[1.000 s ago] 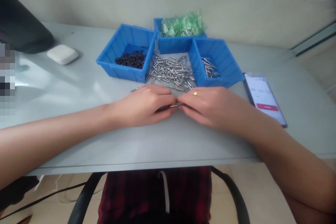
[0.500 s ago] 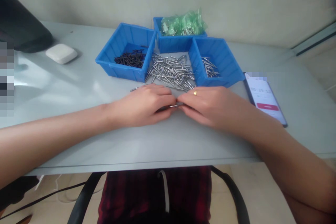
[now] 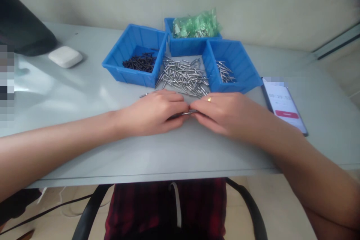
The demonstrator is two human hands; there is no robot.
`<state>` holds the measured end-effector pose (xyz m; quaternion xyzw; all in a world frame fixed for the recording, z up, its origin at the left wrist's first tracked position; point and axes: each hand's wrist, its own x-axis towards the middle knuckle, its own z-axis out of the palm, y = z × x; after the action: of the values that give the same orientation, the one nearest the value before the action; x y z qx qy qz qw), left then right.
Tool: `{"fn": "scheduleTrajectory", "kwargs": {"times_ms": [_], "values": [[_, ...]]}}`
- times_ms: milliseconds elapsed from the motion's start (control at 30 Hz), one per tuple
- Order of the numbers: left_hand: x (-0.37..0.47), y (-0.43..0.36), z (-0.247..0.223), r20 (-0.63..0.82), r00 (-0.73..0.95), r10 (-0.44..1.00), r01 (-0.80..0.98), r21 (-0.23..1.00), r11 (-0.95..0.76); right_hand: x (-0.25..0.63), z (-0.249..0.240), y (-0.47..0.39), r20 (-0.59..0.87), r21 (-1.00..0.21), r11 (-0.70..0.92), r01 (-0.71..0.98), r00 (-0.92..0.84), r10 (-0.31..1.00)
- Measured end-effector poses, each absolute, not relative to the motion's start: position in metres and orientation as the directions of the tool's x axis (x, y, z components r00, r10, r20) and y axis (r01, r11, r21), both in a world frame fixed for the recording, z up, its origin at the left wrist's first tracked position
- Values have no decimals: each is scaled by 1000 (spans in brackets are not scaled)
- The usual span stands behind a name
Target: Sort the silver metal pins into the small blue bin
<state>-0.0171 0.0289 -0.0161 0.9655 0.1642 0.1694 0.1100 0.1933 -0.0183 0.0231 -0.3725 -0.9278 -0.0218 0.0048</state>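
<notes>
My left hand [image 3: 161, 111] and my right hand [image 3: 222, 111] meet fingertip to fingertip above the table. Both are closed on a thin silvery metal pin [image 3: 186, 113], of which only a short stretch shows between the fingers. Its ends are hidden, so I cannot tell whether it is one piece or two. Just beyond my hands lies a heap of shiny metal pins [image 3: 184, 77]. One more pin [image 3: 143, 95] pokes out behind my left hand. A gold ring sits on a finger of my right hand.
A left blue bin [image 3: 120, 73] holds dark screws [image 3: 139, 62]; a right blue bin [image 3: 244, 67] holds silvery pins [image 3: 224, 72]. A back bin [image 3: 187, 47] carries a green plastic bag [image 3: 206, 24]. Phone [image 3: 284, 105] at right; white case [image 3: 65, 57] and dark cylinder [image 3: 25, 26] at left.
</notes>
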Motion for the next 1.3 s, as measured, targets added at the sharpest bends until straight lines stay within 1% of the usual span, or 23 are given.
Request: {"fn": "scheduleTrajectory", "kwargs": {"times_ms": [267, 633, 800, 967, 1300], "values": [[-18, 29, -17, 294, 890, 348, 273, 268, -924, 192, 26, -19, -3, 37, 716, 697, -716, 698], [-17, 29, -17, 292, 892, 345, 277, 250, -928, 192, 25, -20, 1, 43, 714, 699, -714, 700], [-18, 30, -18, 295, 894, 338, 272, 243, -931, 193, 24, -20, 24, 51, 724, 688, -726, 688], [-17, 29, -18, 298, 893, 337, 272, 237, -933, 192, 25, -20, 10, 56, 723, 688, -725, 689], [-18, 30, -17, 307, 891, 333, 264, 246, -933, 192, 24, -20, 15, 39, 727, 686, -727, 686]]}}
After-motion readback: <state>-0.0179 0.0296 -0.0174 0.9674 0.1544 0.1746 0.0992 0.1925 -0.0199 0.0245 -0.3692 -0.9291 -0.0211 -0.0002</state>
